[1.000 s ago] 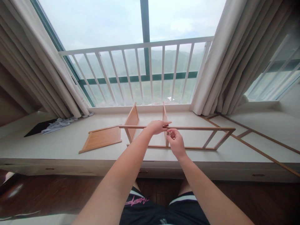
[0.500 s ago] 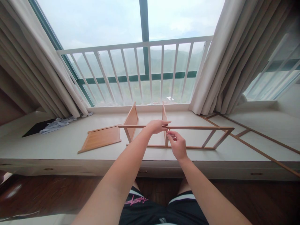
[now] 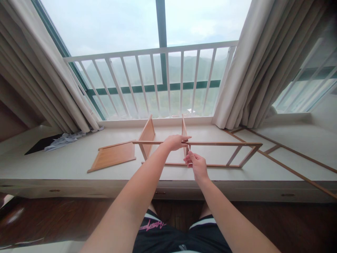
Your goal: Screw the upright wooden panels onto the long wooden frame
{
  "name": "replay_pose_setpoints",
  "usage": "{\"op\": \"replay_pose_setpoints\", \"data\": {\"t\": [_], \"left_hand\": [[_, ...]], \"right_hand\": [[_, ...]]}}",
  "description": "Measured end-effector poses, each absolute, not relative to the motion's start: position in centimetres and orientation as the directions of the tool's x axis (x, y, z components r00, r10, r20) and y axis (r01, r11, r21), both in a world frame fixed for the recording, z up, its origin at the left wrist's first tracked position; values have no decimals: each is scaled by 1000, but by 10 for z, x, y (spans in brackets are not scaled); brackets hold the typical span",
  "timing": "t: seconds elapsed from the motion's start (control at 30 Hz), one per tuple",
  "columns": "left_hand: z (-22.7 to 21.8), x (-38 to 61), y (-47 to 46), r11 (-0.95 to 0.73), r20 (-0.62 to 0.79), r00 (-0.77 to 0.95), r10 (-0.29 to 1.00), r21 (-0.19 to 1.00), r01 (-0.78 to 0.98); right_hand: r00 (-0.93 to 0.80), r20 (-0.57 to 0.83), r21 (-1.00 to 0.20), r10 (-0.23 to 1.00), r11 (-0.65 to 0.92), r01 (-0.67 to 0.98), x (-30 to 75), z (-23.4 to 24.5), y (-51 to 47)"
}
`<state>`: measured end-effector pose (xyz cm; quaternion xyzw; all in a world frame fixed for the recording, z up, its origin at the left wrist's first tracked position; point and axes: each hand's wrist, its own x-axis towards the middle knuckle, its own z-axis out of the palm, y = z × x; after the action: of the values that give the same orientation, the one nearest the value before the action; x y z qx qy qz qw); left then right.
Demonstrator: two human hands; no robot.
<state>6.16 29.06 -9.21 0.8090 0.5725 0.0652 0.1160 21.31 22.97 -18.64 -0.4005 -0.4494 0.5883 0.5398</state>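
A wooden frame [image 3: 223,143] lies on its side, two shelf boards standing up from it toward the window. My left hand [image 3: 174,142] is closed over its upper rail, where the right-hand shelf board [image 3: 184,127] meets it; the index finger points right. Just below, my right hand [image 3: 198,165] pinches a thin, shiny metal rod [image 3: 189,148], perhaps a hex key, whose upper end reaches the joint under my left fingers. That contact point is hidden. The other shelf board [image 3: 149,134] stands to the left, apart from both hands.
A loose wooden board [image 3: 113,156] lies left of the frame on the white window ledge [image 3: 71,168]. A second ladder-like frame [image 3: 289,170] leans at right. Behind are a white railing [image 3: 147,54] and curtains [image 3: 244,70]. A crumpled light cloth or paper [image 3: 63,140] lies far left.
My right hand has dropped slightly away from the joint, and more of the metal rod shows between its fingers and the rail. My left hand and the frame stay in place.
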Motion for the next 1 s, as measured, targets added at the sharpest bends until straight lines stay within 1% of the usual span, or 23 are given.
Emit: {"op": "replay_pose_setpoints", "data": {"t": [0.1, 0.17, 0.23, 0.3, 0.37, 0.43, 0.53, 0.6, 0.73, 0.93, 1.0], "left_hand": [[-92, 62, 291, -312, -22, 330, 944, 266, 912], [-92, 62, 291, -312, -23, 330, 944, 267, 912], [-92, 61, 291, -318, -24, 337, 941, 270, 909], [-92, 61, 291, -325, -26, 345, 938, 271, 906], [-93, 61, 292, -327, -29, 347, 938, 267, 907], [-93, 61, 292, -329, -28, 348, 937, 263, 907], [-93, 61, 293, -335, -24, 354, 935, 270, 903], [-93, 61, 293, -335, -26, 355, 935, 271, 903], [-94, 61, 293, -343, -21, 361, 932, 265, 901], [-94, 59, 295, -350, -32, 368, 929, 246, 904], [-94, 59, 295, -351, -36, 370, 928, 241, 905]], "right_hand": [[-88, 63, -975, 994, 42, -220, 213, -185, 230], [-61, 99, -984, 993, 89, -154, 213, -182, 232], [-30, 148, -988, 989, 146, -58, 213, -180, 232], [-5, 223, -972, 975, 223, 75, 215, -177, 233], [6, 322, -921, 947, 312, 235, 217, -175, 233], [8, 427, -830, 904, 389, 399, 221, -174, 232], [-5, 531, -705, 848, 444, 553, 224, -174, 233], [-17, 560, -671, 828, 466, 577, 224, -175, 233], [-55, 586, -658, 809, 513, 551, 222, -178, 236], [-239, 579, -593, 779, 604, 532, 222, -180, 243], [-263, 577, -592, 773, 618, 518, 222, -178, 244]]}}
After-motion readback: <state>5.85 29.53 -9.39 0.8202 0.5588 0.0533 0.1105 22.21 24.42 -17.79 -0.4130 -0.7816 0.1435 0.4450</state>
